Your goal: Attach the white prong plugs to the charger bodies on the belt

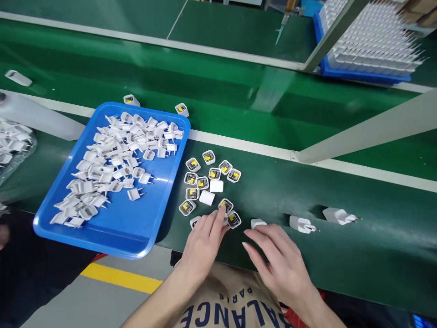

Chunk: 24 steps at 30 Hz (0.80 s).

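My left hand [204, 243] is at the belt's near side, its fingertips on a white plug charger with a yellow label [226, 205]. Around it lies a loose group of several such cubes [201, 183], most with the label side up. My right hand [276, 259] hovers close to a white charger [258, 223] and holds nothing. Two more chargers with metal pins [302, 224] lie in a row to the right. A blue plastic tray [136, 223] holds a heap of white chargers [109, 164]. Part of the group is hidden under my left hand.
The green conveyor belt [358, 269] runs across the view, with a white side rail [246, 148] behind it. At the top right, a blue rack [362, 75] holds rows of white pronged pieces. A clear bag of chargers [12, 146] sits at the left. A pale beam [365, 132] crosses the right.
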Motion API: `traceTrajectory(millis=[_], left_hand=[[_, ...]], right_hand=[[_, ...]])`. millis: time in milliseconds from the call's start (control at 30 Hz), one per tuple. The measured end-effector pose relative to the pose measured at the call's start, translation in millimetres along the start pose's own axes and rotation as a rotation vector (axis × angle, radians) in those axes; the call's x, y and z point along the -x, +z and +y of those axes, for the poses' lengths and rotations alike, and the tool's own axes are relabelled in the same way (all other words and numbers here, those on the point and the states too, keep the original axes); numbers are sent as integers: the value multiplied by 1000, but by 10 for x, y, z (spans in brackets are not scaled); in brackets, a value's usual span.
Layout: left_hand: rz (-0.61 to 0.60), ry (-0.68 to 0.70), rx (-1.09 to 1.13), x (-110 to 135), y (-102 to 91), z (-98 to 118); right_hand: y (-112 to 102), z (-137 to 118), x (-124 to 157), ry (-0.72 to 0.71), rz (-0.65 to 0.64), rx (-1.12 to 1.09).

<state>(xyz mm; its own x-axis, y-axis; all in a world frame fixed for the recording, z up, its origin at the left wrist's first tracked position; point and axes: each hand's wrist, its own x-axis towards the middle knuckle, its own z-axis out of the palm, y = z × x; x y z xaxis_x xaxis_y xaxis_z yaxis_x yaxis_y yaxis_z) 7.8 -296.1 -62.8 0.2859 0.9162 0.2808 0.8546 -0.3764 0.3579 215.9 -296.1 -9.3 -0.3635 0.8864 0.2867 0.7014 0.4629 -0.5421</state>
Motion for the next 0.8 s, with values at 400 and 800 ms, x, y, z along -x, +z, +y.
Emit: traceTrajectory(millis=[400,800], left_hand=[[-180,-395,975,388,-371,385],[58,-52,87,15,262,247]], right_hand=[[401,-266,162,-9,-13,-131],[12,9,-35,91,-5,59]])
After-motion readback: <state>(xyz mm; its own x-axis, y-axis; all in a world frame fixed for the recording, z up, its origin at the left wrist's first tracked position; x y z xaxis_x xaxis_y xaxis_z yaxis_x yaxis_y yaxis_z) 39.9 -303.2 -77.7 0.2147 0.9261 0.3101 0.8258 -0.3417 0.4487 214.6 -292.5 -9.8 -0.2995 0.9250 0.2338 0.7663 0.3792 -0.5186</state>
